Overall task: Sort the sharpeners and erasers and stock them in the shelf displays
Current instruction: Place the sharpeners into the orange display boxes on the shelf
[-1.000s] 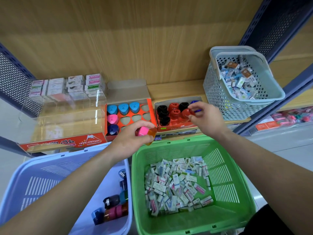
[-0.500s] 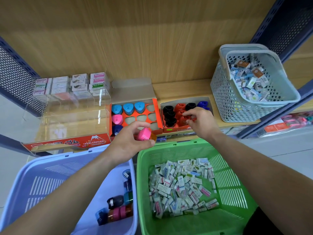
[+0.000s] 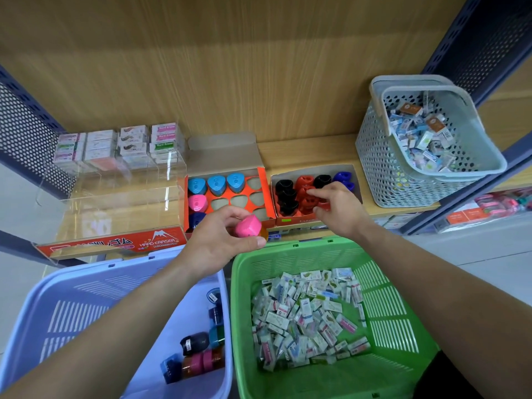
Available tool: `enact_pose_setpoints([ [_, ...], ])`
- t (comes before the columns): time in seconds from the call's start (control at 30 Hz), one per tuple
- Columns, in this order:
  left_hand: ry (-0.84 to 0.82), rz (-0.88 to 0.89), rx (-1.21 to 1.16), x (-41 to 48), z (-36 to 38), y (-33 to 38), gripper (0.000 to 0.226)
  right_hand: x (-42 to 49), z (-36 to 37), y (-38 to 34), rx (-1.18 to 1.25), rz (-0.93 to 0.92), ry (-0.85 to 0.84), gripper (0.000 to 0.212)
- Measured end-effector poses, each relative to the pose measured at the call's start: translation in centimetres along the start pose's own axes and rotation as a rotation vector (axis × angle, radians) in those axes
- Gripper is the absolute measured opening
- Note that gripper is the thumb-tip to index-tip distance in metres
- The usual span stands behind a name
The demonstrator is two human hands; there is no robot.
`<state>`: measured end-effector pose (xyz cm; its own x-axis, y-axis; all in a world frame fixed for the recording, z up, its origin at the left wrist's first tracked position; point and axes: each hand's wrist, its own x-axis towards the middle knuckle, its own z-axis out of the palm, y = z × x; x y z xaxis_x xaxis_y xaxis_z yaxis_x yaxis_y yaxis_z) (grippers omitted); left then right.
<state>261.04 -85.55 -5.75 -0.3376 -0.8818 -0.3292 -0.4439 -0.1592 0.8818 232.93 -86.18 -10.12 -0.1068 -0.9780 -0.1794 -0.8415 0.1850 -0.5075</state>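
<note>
Sharpener sorting by colour: your left hand (image 3: pixel 218 243) is clamping a pink sharpener (image 3: pixel 248 226) near the orange tray (image 3: pixel 266 194), likely staging it for an empty slot; your right hand (image 3: pixel 336 211) is pinching a red sharpener (image 3: pixel 324 205) into the second box (image 3: pixel 313 169), red row.

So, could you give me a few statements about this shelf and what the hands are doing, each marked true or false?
1. The left hand holds a pink sharpener. True.
2. The green basket is full of sharpeners. False: it holds small wrapped erasers.
3. The right hand pinches a red sharpener at the cardboard box. True.
4. Every slot in the orange tray is filled. False: several slots are empty.
5. The grey basket stands on the floor. False: it stands on the wooden shelf.
</note>
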Motion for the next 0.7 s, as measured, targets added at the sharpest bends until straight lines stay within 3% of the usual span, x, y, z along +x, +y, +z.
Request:
enact_pose_setpoints([
  [0.13,0.009,0.089,0.014,-0.1,0.5,0.7,0.045,-1.7,-2.0,-3.3,0.214,-0.079,0.049,0.028],
  [0.23,0.016,0.093,-0.049,-0.1,1.4,1.5,0.051,-3.7,-2.7,-7.2,0.553,-0.138,-0.106,0.015],
  [0.33,0.051,0.117,-0.02,-0.1,2.1,1.9,0.063,-4.9,-2.3,-8.9,0.667,-0.166,-0.199,0.01],
  [0.5,0.101,0.144,-0.022,-0.7,2.7,2.3,0.06,-5.3,-3.2,-8.2,0.745,-0.151,-0.276,0.021],
  [0.7,0.079,0.222,-0.081,-1.2,1.6,2.3,0.054,-5.8,-3.7,-8.2,0.731,-0.264,-0.296,0.052],
])
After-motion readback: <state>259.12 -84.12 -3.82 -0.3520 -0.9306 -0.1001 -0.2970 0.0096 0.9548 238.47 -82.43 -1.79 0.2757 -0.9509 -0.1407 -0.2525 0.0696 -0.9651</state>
